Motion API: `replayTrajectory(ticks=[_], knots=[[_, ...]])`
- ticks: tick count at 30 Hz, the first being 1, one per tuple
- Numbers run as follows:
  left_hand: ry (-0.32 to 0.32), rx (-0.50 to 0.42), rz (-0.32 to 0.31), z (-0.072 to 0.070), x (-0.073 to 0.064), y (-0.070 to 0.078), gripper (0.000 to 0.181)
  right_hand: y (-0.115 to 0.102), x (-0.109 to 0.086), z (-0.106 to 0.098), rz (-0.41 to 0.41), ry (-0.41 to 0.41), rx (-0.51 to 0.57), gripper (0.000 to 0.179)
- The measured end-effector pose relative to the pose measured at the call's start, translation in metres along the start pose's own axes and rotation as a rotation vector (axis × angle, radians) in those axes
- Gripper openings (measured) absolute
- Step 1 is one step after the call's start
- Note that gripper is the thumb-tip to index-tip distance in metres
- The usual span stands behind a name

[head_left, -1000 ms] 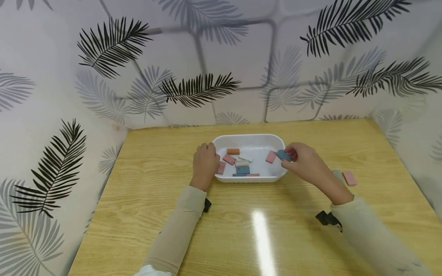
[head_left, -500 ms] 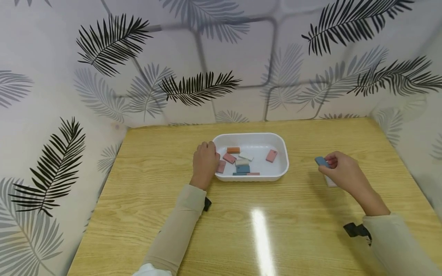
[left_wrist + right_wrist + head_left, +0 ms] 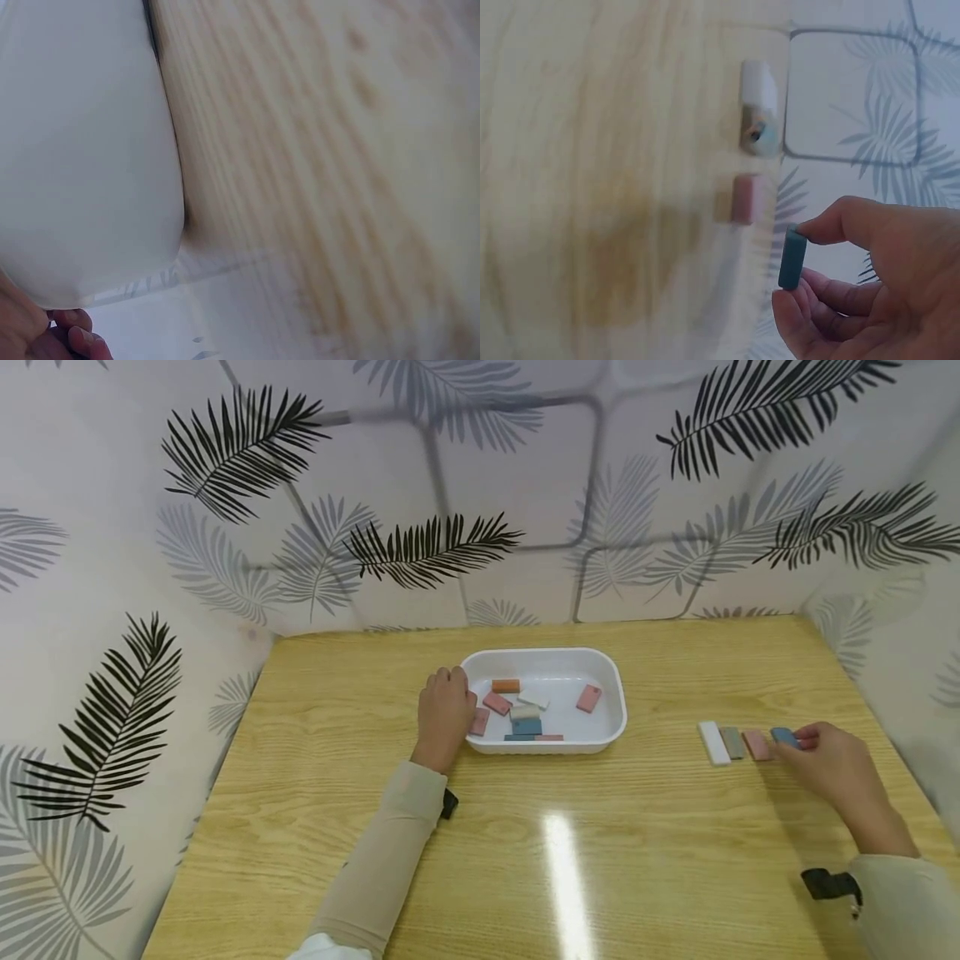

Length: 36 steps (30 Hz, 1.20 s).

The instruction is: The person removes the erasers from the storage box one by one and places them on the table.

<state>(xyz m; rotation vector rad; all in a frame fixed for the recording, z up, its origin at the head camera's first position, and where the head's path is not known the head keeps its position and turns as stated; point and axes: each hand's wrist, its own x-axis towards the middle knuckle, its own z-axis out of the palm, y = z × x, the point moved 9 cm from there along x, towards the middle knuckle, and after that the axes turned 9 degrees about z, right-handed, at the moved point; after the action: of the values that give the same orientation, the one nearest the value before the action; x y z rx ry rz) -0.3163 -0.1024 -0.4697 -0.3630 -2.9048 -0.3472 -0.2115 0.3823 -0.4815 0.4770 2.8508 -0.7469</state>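
Right hand (image 3: 836, 768): thumb and fingers pinching blue block (image 3: 784, 737).
Blue block: just beside pink block (image 3: 757, 747); table (image 3: 645, 843) contact unclear.
Row: white block (image 3: 714, 743), grey-green block (image 3: 732, 742), pink block already down.
Left hand (image 3: 444, 710): gripping left end of white tray (image 3: 622, 710).
Remaining inside: orange block (image 3: 506, 686), other blocks (image 3: 589, 698).

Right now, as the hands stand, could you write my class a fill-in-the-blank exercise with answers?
Outside the container, the blue block is in the ____ grip.
The left grip touches a container coloured ____.
On the table, the loose block nearest the held one is ____.

Missing words: right; white; pink.
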Motion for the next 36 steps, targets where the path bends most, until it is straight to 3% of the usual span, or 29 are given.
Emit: replayTrajectory(ticks=[8,19,25,28,32,36], knots=[[0.000,-0.012,-0.009,-0.002,-0.001,-0.001,0.013,0.018,0.007,0.010,0.014,-0.013,-0.011,0.055],[0.017,-0.011,-0.007,-0.005,-0.001,-0.002,0.013,0.011,0.008,0.011,-0.012,0.009,-0.019,0.049],[0.013,-0.008,0.003,-0.004,0.000,-0.001,0.013,0.003,0.008,0.011,-0.052,-0.038,-0.110,0.050],[0.014,-0.007,0.005,-0.003,0.001,-0.001,0.013,-0.018,0.004,0.006,-0.092,-0.002,-0.122,0.047],[0.017,-0.008,0.003,-0.003,0.001,0.000,0.013,-0.063,-0.008,0.000,-0.150,0.054,-0.065,0.046],[0.004,-0.027,-0.009,-0.002,0.000,0.000,0.013,-0.111,-0.019,0.003,-0.225,0.055,-0.004,0.041]])
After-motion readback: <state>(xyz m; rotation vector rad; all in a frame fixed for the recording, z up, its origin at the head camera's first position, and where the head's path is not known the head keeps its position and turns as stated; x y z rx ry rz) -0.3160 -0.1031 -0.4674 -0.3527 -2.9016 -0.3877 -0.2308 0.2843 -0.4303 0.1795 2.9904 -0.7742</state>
